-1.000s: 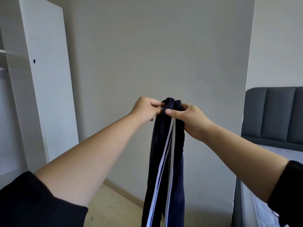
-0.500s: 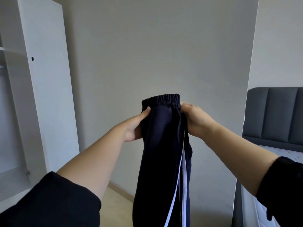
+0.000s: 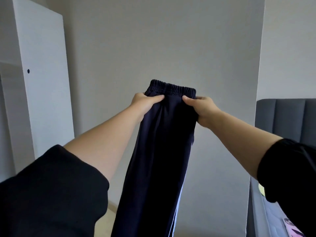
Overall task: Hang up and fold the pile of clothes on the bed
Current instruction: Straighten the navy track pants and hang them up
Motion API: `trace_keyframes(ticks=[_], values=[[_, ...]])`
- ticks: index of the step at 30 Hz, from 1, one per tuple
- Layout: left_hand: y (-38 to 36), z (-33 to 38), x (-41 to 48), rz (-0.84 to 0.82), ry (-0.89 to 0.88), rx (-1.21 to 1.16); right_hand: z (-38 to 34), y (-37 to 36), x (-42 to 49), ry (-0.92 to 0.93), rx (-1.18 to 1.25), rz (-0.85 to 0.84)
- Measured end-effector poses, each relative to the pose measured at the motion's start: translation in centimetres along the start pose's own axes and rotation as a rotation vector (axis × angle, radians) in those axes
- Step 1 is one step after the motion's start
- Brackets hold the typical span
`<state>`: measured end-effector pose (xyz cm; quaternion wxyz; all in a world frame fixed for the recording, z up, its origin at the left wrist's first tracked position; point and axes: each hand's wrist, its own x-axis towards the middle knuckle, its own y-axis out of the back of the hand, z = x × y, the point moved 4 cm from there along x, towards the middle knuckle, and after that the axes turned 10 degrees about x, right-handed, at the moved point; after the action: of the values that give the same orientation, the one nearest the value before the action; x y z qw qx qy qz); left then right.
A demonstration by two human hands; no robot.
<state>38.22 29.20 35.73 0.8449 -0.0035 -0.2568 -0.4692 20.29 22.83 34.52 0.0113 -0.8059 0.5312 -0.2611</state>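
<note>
A pair of dark navy track trousers [image 3: 159, 151] with white side stripes hangs straight down in front of me, its elastic waistband at the top. My left hand [image 3: 145, 102] grips the fabric just under the waistband on its left side. My right hand [image 3: 201, 108] grips it on the right side at the same height. The trouser legs run down out of the bottom of the view. Both arms are stretched forward at chest height.
An open white wardrobe door [image 3: 42, 74] stands at the left. A grey wall [image 3: 162, 40] faces me. The bed's dark grey padded headboard [image 3: 287, 117] and mattress edge [image 3: 256, 202] lie at the right, with some pale items on them.
The trousers were pinched bunched together at the top. My hands have since moved apart, spreading the waistband flat and wide, and the garment now faces me broadside.
</note>
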Motion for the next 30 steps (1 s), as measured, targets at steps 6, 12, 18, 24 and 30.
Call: trace_keyframes(ticks=[6,12,18,24,30], values=[[1.0,8.2,2.7,-0.287,-0.047,0.154,-7.1,-0.1,2.4,0.004,-0.115,-0.071],[-1.5,16.9,3.6,-0.164,-0.230,0.080,-18.7,2.0,2.0,0.317,-0.245,0.076],[-5.1,31.4,1.6,-0.069,-0.474,-0.019,-34.0,4.1,-2.6,0.631,-0.362,0.304],[-9.6,40.9,-1.4,-0.232,-0.600,-0.208,-44.7,7.5,-8.4,0.747,-0.474,0.431],[-14.9,41.9,-2.8,-0.714,-0.580,-0.191,-47.6,12.7,-11.7,0.434,-0.545,0.282]])
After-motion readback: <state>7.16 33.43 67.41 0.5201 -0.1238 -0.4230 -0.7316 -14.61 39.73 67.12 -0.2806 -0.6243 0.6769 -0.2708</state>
